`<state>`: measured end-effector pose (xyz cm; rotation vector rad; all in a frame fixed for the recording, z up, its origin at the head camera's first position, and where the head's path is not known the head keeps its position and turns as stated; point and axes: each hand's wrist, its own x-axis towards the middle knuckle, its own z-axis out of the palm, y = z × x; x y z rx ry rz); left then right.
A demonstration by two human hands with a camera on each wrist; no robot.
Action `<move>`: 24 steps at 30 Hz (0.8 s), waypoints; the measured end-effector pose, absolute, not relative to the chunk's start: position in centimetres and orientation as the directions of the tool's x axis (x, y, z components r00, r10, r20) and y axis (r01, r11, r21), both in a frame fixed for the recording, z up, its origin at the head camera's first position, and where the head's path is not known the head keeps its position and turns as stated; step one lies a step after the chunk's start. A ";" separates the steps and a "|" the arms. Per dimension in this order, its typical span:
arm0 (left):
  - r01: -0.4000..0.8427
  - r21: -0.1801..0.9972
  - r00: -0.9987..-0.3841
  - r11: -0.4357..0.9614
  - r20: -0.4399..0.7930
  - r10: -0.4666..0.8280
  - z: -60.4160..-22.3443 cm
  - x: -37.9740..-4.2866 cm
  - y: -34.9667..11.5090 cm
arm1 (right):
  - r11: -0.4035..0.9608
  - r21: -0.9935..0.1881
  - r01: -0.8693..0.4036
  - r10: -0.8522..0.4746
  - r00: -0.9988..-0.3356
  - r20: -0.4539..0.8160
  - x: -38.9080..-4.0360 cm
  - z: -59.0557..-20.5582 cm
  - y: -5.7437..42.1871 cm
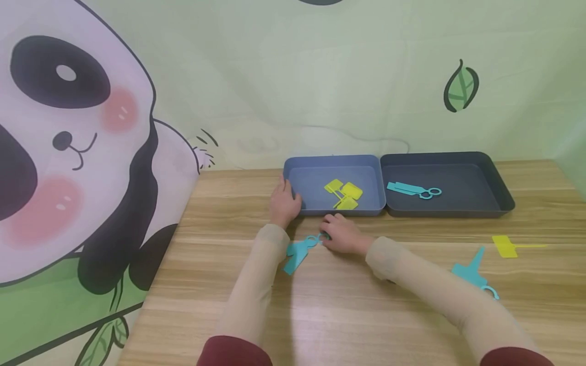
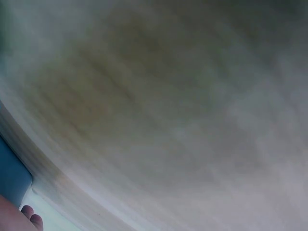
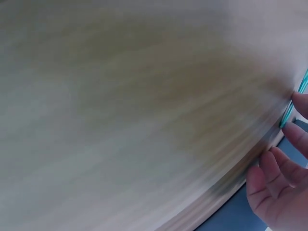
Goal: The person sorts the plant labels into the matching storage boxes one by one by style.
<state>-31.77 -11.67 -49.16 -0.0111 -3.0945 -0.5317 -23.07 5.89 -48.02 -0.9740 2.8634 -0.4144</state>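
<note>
At the left end of the blue tray [image 1: 336, 162], my left hand [image 1: 284, 204] holds the front corner, fingers along the outer wall and thumb by the rim. The left wrist view catches only some fingertips beside the blue tray wall [image 2: 12, 175]. In front of that tray, my right hand [image 1: 343, 235] pinches the ring end of a flat cyan scissors-shaped piece [image 1: 299, 252] lying on the table. The right wrist view shows thumb and finger at its cyan edge [image 3: 287, 114]. Several yellow paddle-shaped pieces [image 1: 351, 191] lie in the blue tray.
A dark grey tray [image 1: 462, 184] adjoins the blue one on the right and contains cyan scissors-shaped pieces [image 1: 407, 189]. Near my right forearm lie another cyan piece [image 1: 471, 272] and a yellow paddle-shaped piece [image 1: 505, 246]. Behind the wooden table [image 1: 329, 315] hangs a panda-print backdrop.
</note>
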 end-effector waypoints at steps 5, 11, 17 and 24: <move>0.002 0.328 -1.000 0.945 -0.007 0.004 -49.2 -31.7 -11.6 | 0.760 -0.297 -0.578 -0.604 -0.797 0.008 -23.2 -48.1 6.9; -0.003 0.328 -1.000 0.945 -0.008 -0.001 -49.1 -31.6 -11.6 | 0.773 -0.302 -0.558 -0.589 -0.808 -0.016 -23.5 -48.0 7.9; 0.001 0.331 -1.000 0.944 -0.001 0.002 -49.0 -31.6 -11.7 | 0.780 -0.361 -0.511 -0.573 -0.815 -0.085 -23.7 -47.5 8.0; -0.002 0.326 -1.000 0.946 -0.009 0.001 -48.9 -31.6 -11.7 | 0.784 -0.362 -0.504 -0.569 -0.817 -0.092 -23.2 -47.5 7.6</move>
